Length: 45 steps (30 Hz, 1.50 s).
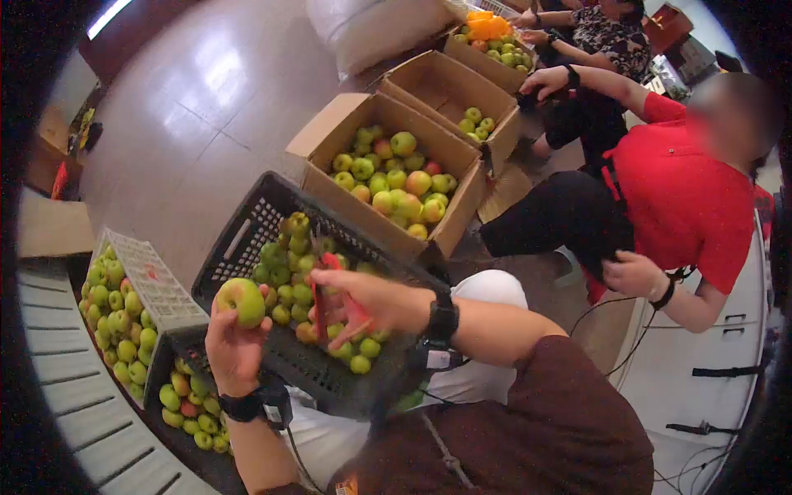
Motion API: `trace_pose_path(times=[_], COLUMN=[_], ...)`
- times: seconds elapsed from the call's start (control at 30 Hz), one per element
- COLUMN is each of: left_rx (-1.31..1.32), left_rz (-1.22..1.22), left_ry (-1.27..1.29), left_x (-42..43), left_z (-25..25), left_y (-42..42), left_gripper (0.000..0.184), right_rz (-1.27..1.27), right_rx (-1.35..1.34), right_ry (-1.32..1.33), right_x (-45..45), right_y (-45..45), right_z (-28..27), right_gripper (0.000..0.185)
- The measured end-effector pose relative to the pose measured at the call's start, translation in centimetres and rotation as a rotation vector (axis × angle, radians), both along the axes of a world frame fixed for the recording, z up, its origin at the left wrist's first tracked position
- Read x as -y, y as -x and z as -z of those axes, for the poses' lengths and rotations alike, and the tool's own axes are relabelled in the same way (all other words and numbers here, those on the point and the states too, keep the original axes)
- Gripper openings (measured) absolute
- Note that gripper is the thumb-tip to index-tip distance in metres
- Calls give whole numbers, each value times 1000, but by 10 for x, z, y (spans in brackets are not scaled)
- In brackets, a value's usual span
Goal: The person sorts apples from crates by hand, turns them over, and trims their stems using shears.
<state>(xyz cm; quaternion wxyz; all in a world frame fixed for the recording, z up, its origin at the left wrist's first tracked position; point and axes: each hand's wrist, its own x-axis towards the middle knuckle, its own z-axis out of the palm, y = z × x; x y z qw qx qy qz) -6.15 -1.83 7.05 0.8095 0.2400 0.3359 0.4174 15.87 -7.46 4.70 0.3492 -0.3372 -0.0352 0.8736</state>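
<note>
My left hand (234, 353) is closed around a green apple with a faint blush (240, 301), raised over the near left corner of a black plastic crate (256, 216). In my right hand (375, 299) are red-handled scissors (356, 318), held above the same crate. Their blades are blurred and hard to make out. Several green apples (285, 285) lie in the crate below both hands, partly hidden by my right hand and the scissors.
A cardboard box of apples (301, 136) stands beyond the crate, with another box (412, 74) behind it. Left are a white crate of apples (153, 285) and a dark crate (161, 363). A person in red (676, 190) sits to the right. Cables (631, 346) hang there.
</note>
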Motion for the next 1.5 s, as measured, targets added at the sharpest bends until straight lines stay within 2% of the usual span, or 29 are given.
trace_pose_path(times=[0.17, 0.27, 0.37, 0.4, 0.5, 0.53, 0.63, 0.67, 0.7, 0.73, 0.83, 0.93, 1.03, 1.07, 1.17, 1.2, 1.3, 1.4, 1.5], left_rx=[-6, 8, -1, -26, 27, 54, 31, 58, 71, 101, 88, 100, 197, 146, 268, 350, 328, 403, 360], left_rz=[-38, -12, -51, -59, 21, 47, 93, 141, 166, 180, 246, 411, 432, 432, 422, 459, 451, 447, 442], left_ry=[73, 26, 61, 25, -36, -13, -10, 37, 78, 25, -46, -137, -231, -280, -117, -151, -179, -158, -158], left_x=[-1, -1, 3, 6, 9, 11, 15, 17, 19, 19, 16, 7, 18, 16, 14, 13, 13, 8, 16], left_z=[-10, -5, -8, -13, -14, -15, -20, -26, -34, -25, -14, -8, -21, -20, -18, -18, -18, -19, -22], left_y=[-4, -3, -8, -13, -23, -27, -38, -42, -46, -45, -41, -39, -49, -48, -43, -43, -42, -33, -35], left_gripper=[34, 34, 35, 35, 35, 36, 35, 34, 33, 33, 33, 51, 58, 63, 65, 57, 59, 61, 59], right_rz=[26, 63, -15, -40, -34, -100, -26, -15, -120, -17, -37, -213, -171, -179, -164, -213, -107, -115, -201], right_rx=[6, -75, -170, -25, 374, 548, 663, 706, 693, 631, 531, 436, 366, 274, -47, -196, -198, -223, -170], right_ry=[1, -85, -133, -123, -431, -413, -556, -580, -531, -668, -570, -527, -475, -433, -440, -434, -457, -467, -544], right_x=[7, 10, 13, 14, 14, 14, 17, 11, 15, 15, 17, 15, 21, 23, 24, 21, 28, 33, 35], right_y=[-2, -11, -14, -11, -4, -7, -7, -6, -11, -7, -7, -15, -14, -13, -10, -11, -11, -9, -10], right_z=[-9, -7, -2, -5, 1, -19, -44, 2, -22, -23, -18, -20, -14, -16, -28, -20, -17, -33, -21], right_gripper=[39, 37, 33, 34, 32, 33, 48, 54, 52, 52, 41, 35, 32, 36, 39, 43, 50, 57, 62])
